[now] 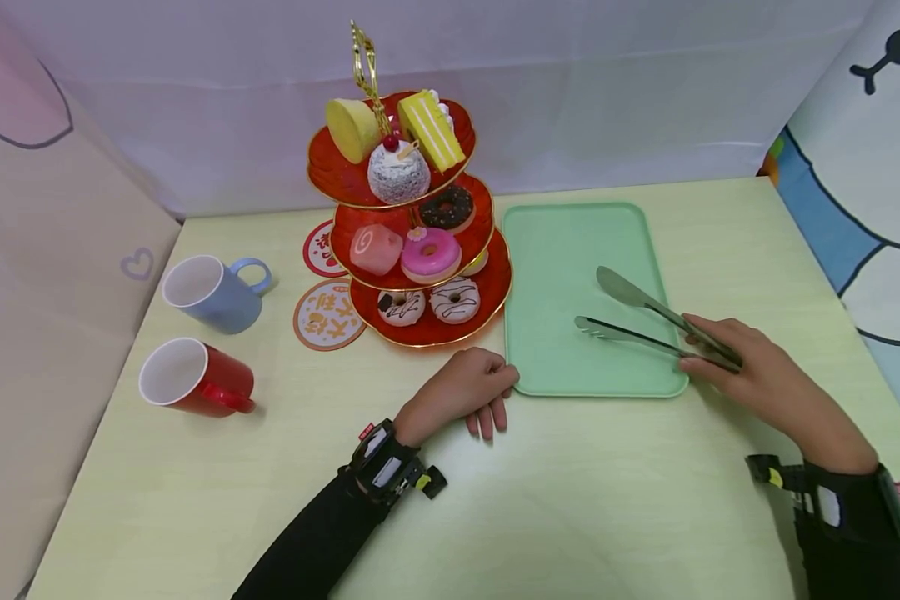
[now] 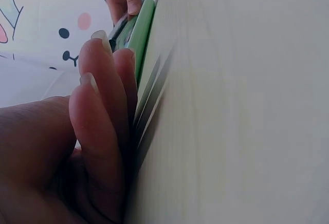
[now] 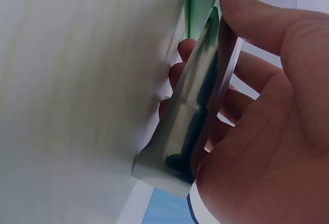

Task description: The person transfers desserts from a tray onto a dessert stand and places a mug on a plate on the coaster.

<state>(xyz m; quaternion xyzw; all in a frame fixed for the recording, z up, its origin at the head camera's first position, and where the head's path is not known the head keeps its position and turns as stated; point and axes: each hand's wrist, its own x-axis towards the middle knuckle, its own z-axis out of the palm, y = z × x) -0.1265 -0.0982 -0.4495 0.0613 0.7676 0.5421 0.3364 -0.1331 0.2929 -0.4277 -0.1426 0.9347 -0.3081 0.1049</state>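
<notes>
My right hand (image 1: pixel 757 379) grips metal serving tongs (image 1: pixel 624 288) by the handle end, at the right edge of a light green tray (image 1: pixel 577 250). The tongs' two arms stand apart over the tray, one tip broad and flat, the other pronged. In the right wrist view, thumb and fingers lie on either side of the tongs' bent end (image 3: pixel 187 111). My left hand (image 1: pixel 468 387) rests at the tray's front left corner, fingers loosely curled, holding nothing. Whether it touches the tray rim, I cannot tell. Its fingers (image 2: pixel 97 126) fill the left wrist view's left side.
Left of the tray stands a three-tier red stand (image 1: pixel 491 287) bearing cakes and donuts, with a tall gold handle (image 1: pixel 365 62). Two round paper coasters (image 1: pixel 328 321) lie beside it. A blue mug (image 1: pixel 228 304) and a red mug (image 1: pixel 225 375) are tilted in view at far left.
</notes>
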